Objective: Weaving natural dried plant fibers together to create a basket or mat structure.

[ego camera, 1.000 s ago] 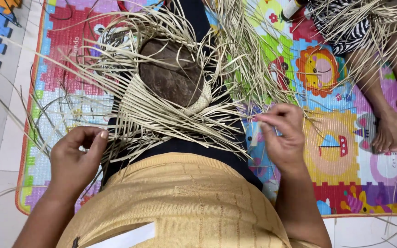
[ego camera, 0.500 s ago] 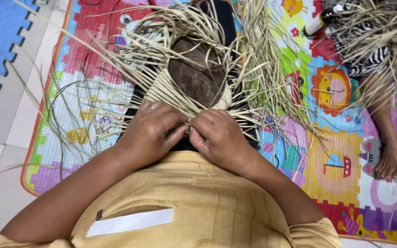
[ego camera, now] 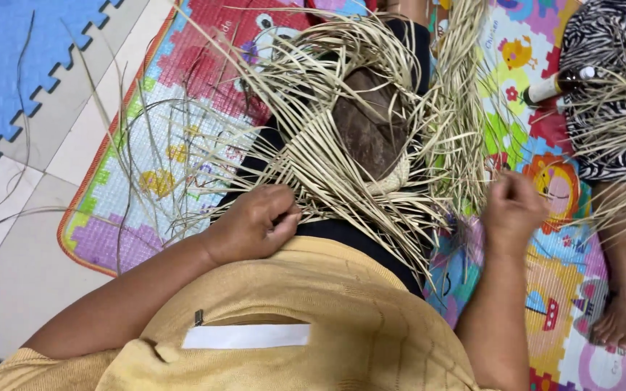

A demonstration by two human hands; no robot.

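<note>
Apart now, right hand (ego camera: 512, 210) and left hand (ego camera: 255, 221) each pinch straw strands (ego camera: 342, 181).

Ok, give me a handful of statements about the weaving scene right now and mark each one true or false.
1. The left hand is closed on straw strands at the near edge of the woven straw piece. True.
2. The right hand rests flat on the brown mould. False: it is a fist out to the side, pulling strands, away from the brown mould.
3. The work lies over a colourful play mat. True.
4. A bottle lies near another person's striped clothing. True.
5. The blue foam tiles lie under the straw piece. False: they are off at the far left.
</note>
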